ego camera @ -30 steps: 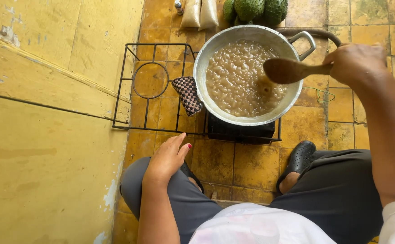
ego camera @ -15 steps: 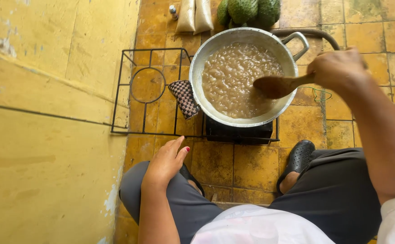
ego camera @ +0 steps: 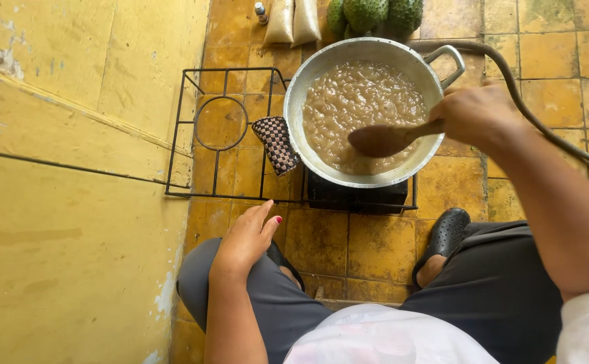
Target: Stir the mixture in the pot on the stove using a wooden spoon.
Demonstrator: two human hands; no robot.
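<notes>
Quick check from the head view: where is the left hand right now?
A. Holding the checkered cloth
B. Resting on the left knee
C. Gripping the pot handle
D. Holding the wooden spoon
B: the left hand lies open on the left knee, apart from the checkered cloth and the pot; the right hand is the one holding the wooden spoon.

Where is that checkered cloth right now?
In the head view, the checkered cloth hangs at the left rim of the metal pot, over the black wire stove frame, above the left hand.
</notes>
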